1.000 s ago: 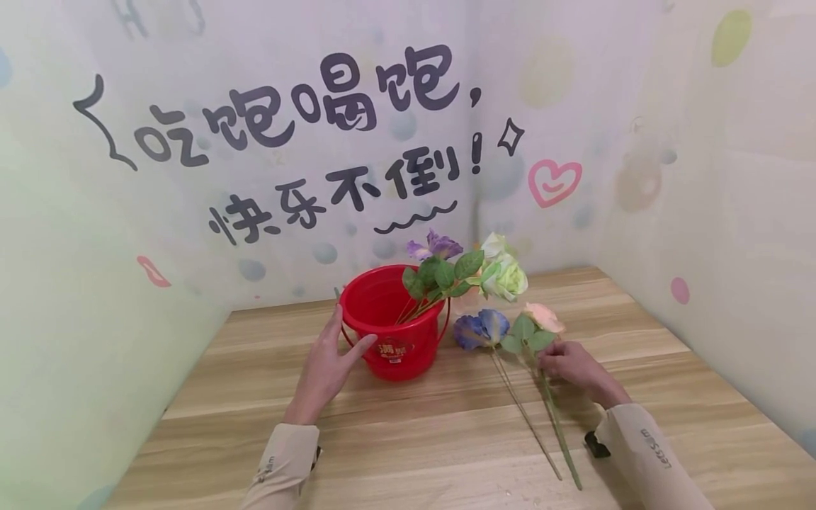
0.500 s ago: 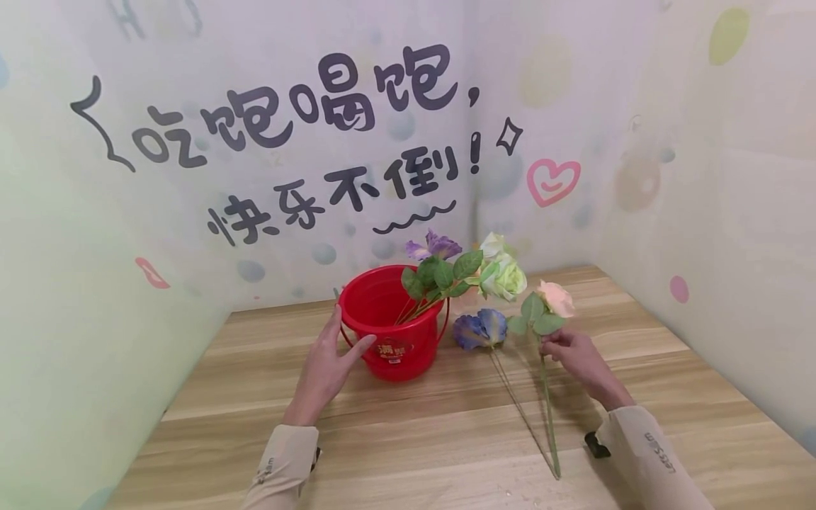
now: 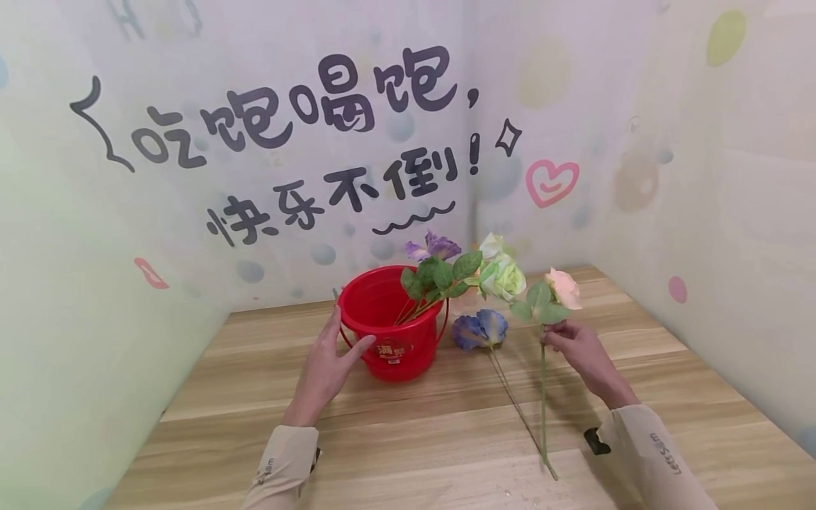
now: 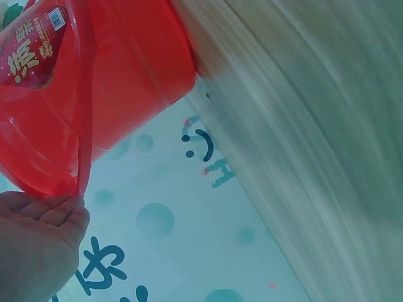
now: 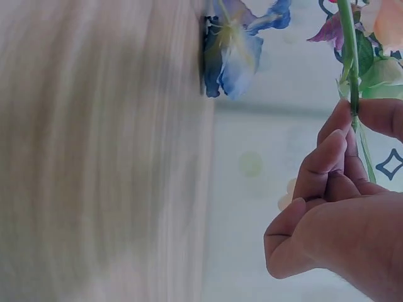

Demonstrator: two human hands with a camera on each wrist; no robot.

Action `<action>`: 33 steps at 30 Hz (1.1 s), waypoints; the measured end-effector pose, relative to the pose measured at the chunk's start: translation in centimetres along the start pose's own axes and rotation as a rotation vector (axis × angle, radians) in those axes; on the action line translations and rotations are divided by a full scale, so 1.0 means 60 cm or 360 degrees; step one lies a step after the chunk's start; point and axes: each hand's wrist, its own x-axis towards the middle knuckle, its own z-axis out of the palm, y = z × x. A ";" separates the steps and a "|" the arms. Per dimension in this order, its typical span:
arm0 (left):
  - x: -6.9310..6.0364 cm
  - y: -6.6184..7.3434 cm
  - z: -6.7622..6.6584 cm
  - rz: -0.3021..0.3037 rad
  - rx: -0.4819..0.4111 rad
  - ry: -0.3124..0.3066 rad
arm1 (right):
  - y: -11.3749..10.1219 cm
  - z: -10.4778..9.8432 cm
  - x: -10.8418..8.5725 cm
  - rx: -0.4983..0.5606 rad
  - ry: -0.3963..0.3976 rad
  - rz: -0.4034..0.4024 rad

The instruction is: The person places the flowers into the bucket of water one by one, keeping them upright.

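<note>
My left hand (image 3: 324, 368) holds the near left side of a red bucket (image 3: 401, 354), thumb on its front and fingers at the rim. In the left wrist view the fingers (image 4: 60, 211) touch the rim by the handle (image 4: 85, 94). A purple flower (image 3: 440, 245) and a pale green rose (image 3: 502, 278) lean in the bucket. My right hand (image 3: 586, 358) pinches the green stem (image 3: 544, 397) of a pink rose (image 3: 564, 289) just under its leaves; the right wrist view shows thumb and forefinger meeting on that stem (image 5: 352, 63).
A blue flower (image 3: 481, 330) lies on the wooden table (image 3: 408, 453) between bucket and pink rose, its thin stem pointing toward the near edge. Printed walls (image 3: 357, 42) stand behind and at both sides of the table.
The pink rose has risen and moved right in my right hand, its stem now more upright and its lower end shifted left. My left hand and the bucket have stayed in place.
</note>
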 end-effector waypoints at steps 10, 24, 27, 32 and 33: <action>0.001 0.001 0.000 -0.0024 0.0015 -0.0014 | -0.025 0.008 -0.009 0.0205 0.0098 -0.0070; 0.001 0.001 -0.001 -0.0003 0.0006 -0.0001 | -0.078 0.018 -0.023 0.0426 0.0184 -0.0211; 0.001 0.000 -0.001 -0.0008 0.0002 -0.0007 | -0.085 0.020 -0.024 0.0474 0.0211 -0.0256; 0.000 0.000 -0.001 -0.0012 -0.0002 -0.0009 | -0.097 0.023 -0.026 0.0627 0.0302 -0.0344; 0.000 0.000 -0.001 -0.0015 -0.0002 -0.0007 | -0.100 0.024 -0.027 0.0665 0.0323 -0.0359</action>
